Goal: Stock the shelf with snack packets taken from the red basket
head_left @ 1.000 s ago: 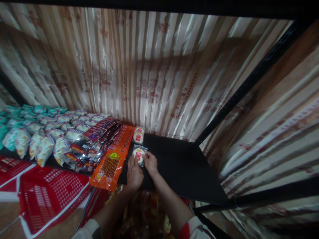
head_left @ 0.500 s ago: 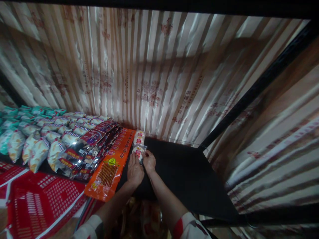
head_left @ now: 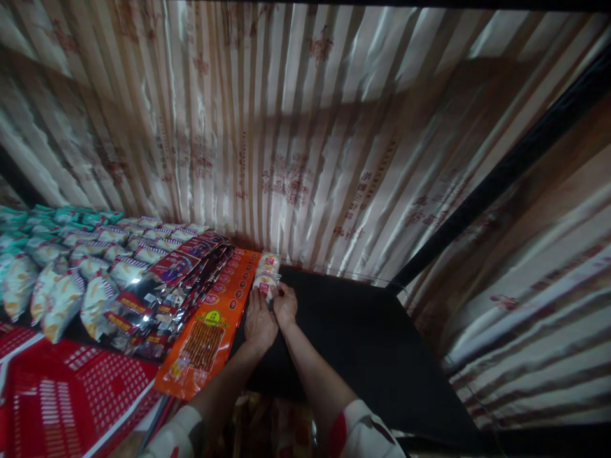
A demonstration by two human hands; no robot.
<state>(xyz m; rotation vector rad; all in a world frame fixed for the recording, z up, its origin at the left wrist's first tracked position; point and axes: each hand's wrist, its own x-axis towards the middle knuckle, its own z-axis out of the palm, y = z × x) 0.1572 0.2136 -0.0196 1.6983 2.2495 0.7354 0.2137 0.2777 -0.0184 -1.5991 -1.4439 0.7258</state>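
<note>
My left hand (head_left: pixel 261 323) lies along the lower left side of a small clear packet (head_left: pixel 265 284) holding a round white item with a red label, its fingertips on the packet. At the packet's lower right, my right hand (head_left: pixel 285 305) has its fingers curled in against the edge. Both hands hold this packet on the black shelf (head_left: pixel 353 337). Just behind it is a similar white packet (head_left: pixel 270 261), partly covered. Left of my hands lies a long orange snack pack (head_left: pixel 210 334) with brown sticks behind its window.
Stacked dark red and silver packs (head_left: pixel 167 286), then rows of puffed white snack bags (head_left: pixel 67 302) and green bags (head_left: pixel 71 215), fill the shelf's left side. A red basket (head_left: pixel 90 388) is at lower left. Pleated sheeting (head_left: pixel 296 127) hangs behind; a black post (head_left: pixel 477 184) slants at right.
The held packet has slid back a little and now overlaps the packet behind it more. Both hands stay on it. My view has shifted slightly.
</note>
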